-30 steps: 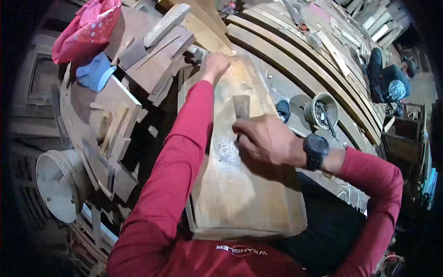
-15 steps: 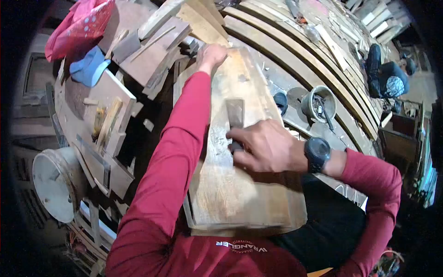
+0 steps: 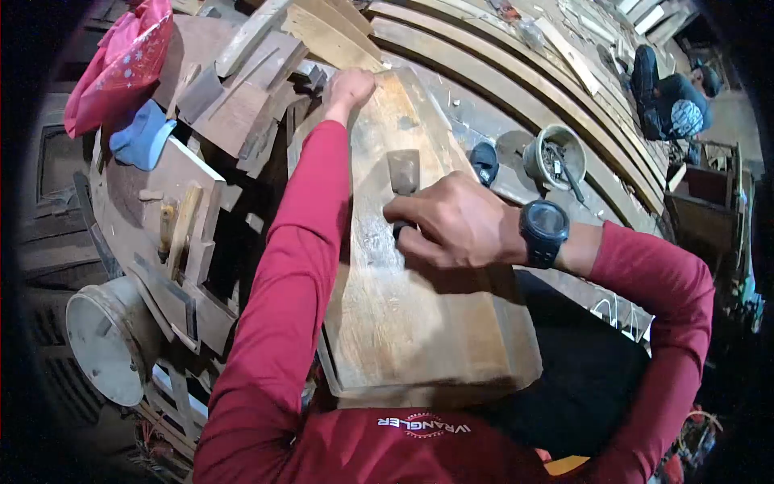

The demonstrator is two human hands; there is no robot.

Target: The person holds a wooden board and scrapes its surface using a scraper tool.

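A long wooden panel (image 3: 427,339) with a raised edge lies in front of my body, a pale, scuffed patch along its middle. My left hand (image 3: 351,87) is closed around the panel's far left end. Over the middle of the panel, my right hand (image 3: 455,222), with a black watch on its wrist, grips a flat scraper (image 3: 404,169). The scraper's wide blade points away from me and rests on or just above the wood; its handle is mostly hidden by my fingers.
A bucket of small items (image 3: 556,157) and a dark cup (image 3: 484,159) stand right of the panel. Long curved beams (image 3: 500,68) run behind. At left are wood scraps, a blue cap (image 3: 142,137), a pink cloth (image 3: 121,68) and a white bucket (image 3: 105,343). A person (image 3: 673,101) is at far right.
The view has shifted, and the panel's far end and my left hand appear further left. My right hand has moved slightly with the scraper, still over the middle of the panel.
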